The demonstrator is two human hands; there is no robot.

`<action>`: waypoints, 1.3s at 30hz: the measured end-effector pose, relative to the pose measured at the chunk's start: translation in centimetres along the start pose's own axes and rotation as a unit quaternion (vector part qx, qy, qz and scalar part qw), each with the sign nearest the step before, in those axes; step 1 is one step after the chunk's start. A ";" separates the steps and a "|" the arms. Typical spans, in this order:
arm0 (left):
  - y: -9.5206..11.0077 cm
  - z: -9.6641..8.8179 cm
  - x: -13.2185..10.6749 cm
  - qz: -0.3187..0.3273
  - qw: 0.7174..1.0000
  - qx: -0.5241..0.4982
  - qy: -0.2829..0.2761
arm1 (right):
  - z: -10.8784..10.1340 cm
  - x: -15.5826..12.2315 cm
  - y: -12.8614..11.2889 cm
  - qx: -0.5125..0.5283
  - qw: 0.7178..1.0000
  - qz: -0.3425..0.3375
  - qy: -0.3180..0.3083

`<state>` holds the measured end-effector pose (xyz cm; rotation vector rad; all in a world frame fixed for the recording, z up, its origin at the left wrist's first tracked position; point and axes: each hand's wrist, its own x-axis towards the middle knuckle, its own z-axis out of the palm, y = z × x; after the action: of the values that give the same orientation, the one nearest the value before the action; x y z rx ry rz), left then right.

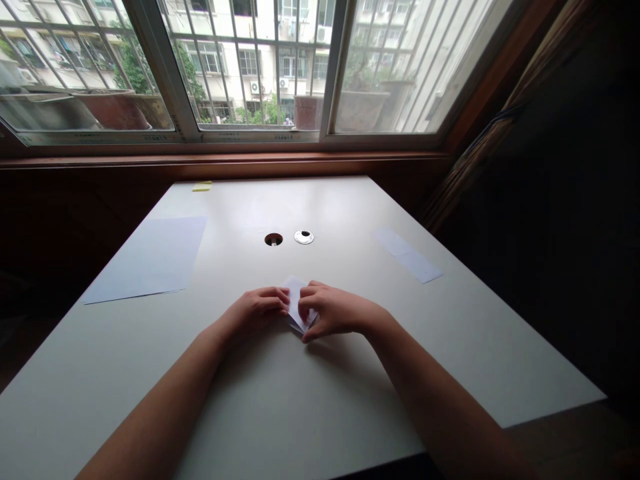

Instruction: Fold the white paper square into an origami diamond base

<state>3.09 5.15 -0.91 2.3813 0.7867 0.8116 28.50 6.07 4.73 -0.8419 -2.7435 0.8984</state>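
Note:
A small folded piece of white paper lies at the middle of the table, between my two hands. My left hand is closed on its left edge, fingers together. From the other side my right hand grips the paper, with curled fingers over it and the thumb at its near corner. Layers of the fold stand slightly apart at that corner. Part of the paper is hidden beneath my right fingers.
White sheets lie on the table's left. A paper strip is at the right. Beyond my hands are a round hole and a metal ring cap. Yellow paper sits at the far edge, below the window.

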 end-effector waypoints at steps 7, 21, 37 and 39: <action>0.0 -0.1 0.0 -0.010 0.999 -0.034 0.013 | 0.1 0.0 0.4 0.034 0.999 0.013 0.007; -0.1 -0.4 -0.2 -0.014 0.996 -0.085 0.030 | -0.6 -0.2 1.3 0.151 0.988 0.031 -0.014; 0.4 -0.6 0.0 -0.013 0.996 -0.086 0.032 | -0.9 -0.3 0.4 0.169 0.986 0.017 0.001; 0.3 -0.6 0.0 -0.011 0.996 -0.089 0.031 | -1.0 -0.3 0.3 0.162 0.987 0.018 0.003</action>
<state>2.83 5.08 -0.31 2.1963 0.7327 0.9109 29.17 6.56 5.37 -0.8290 -2.4833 1.2999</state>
